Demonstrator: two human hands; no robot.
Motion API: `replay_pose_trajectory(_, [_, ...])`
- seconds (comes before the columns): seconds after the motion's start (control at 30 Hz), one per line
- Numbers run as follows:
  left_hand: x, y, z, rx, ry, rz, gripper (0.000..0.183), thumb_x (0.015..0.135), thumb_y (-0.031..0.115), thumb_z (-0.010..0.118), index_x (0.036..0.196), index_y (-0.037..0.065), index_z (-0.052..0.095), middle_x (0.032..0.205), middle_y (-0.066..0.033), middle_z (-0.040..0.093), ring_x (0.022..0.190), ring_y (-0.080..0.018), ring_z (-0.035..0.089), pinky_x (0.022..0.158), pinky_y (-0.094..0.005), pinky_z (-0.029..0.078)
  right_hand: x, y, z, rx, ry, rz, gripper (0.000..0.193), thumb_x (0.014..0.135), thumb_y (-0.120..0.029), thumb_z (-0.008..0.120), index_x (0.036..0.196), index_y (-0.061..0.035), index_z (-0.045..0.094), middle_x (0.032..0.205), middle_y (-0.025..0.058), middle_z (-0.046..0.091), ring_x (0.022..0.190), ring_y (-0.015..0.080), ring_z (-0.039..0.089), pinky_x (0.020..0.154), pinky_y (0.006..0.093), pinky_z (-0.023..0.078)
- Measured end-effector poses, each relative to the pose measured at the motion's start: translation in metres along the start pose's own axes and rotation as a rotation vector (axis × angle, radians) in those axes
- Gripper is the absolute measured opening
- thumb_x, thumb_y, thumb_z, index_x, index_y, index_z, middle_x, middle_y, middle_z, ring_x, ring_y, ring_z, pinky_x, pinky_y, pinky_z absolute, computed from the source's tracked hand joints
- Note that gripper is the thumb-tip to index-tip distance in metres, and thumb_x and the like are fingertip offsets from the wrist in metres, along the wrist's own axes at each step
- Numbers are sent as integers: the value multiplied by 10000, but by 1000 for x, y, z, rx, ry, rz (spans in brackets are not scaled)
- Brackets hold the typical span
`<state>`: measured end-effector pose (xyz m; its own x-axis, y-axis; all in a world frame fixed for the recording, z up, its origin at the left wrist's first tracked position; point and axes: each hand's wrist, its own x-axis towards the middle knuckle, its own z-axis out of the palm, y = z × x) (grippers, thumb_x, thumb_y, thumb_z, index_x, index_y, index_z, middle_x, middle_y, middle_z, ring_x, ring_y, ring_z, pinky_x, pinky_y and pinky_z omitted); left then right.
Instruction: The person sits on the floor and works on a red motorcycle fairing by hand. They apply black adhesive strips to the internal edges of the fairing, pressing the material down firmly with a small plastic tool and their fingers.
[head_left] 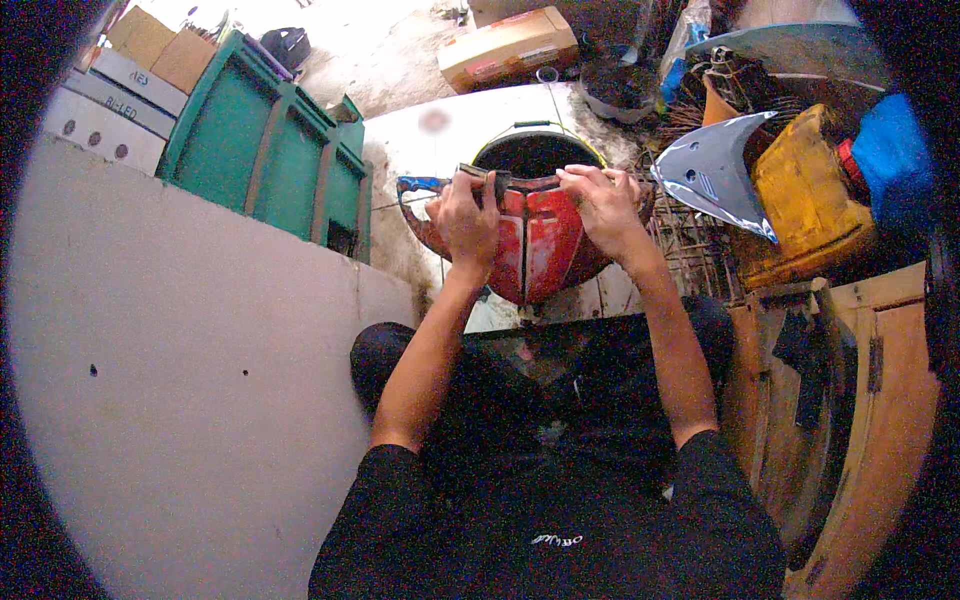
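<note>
A red motorcycle body panel [548, 250], scuffed with pale worn patches and split by a dark centre seam, stands in front of my knees. My left hand [465, 228] is closed at its upper left edge, pinching a small dark flat piece [502, 186] that rests against the panel's top. Whether that piece is folded sandpaper is not clear. On the upper right, my right hand [610, 212] grips the panel's edge with bent fingers. Just behind the panel sits a dark bucket with a yellow-green rim [592, 150]. The panel's underside is hidden.
At left stand a pale wall [200, 330], a green cabinet [225, 130] and stacked boxes [120, 105]. A cardboard box [510, 48] lies at the back. To the right are a grey panel [715, 165], a yellow jerrycan [810, 190], a metal rack [695, 245] and wooden furniture [890, 400].
</note>
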<state>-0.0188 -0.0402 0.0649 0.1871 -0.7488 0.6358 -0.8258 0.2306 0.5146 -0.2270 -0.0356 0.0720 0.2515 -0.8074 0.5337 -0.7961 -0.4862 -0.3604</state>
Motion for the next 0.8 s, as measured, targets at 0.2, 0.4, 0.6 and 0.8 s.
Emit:
replay_pose_trajectory(0.2, [-60, 15, 1, -48, -131, 454, 129, 773, 171, 699, 843, 96, 622, 772, -90, 626, 741, -258, 625, 687, -424, 418, 8, -4, -4, 60, -36, 29, 272, 961, -297, 520, 1191, -253, 657, 1240, -23, 614, 1085, 296, 491, 976, 479, 346])
replay_pose_trajectory(0.4, [-18, -4, -7, 50, -105, -11, 178, 847, 240, 689, 800, 95, 596, 743, -111, 602, 675, -290, 582, 650, -422, 401, 1, -1, -3, 24, -38, -11, 325, 1008, -356, 467, 1239, -209, 642, 1271, -18, 600, 1130, 260, 453, 1016, 419, 291])
replay_pose_trajectory(0.6, [-51, 14, -18, -72, -120, 330, 101, 800, 173, 705, 806, 116, 621, 691, -68, 618, 641, -266, 608, 669, -425, 406, 5, -6, -13, 30, -129, 83, 340, 1010, -366, 460, 1251, -205, 638, 1268, -16, 602, 1146, 258, 458, 1024, 418, 284])
replay_pose_trajectory(0.8, [-73, -17, -24, -225, -107, -192, 268, 848, 278, 737, 789, 69, 579, 703, -110, 616, 633, -316, 587, 658, -423, 394, 8, -6, -3, 98, -99, 20, 363, 1003, -384, 460, 1255, -189, 634, 1291, 6, 589, 1161, 270, 447, 1036, 416, 284])
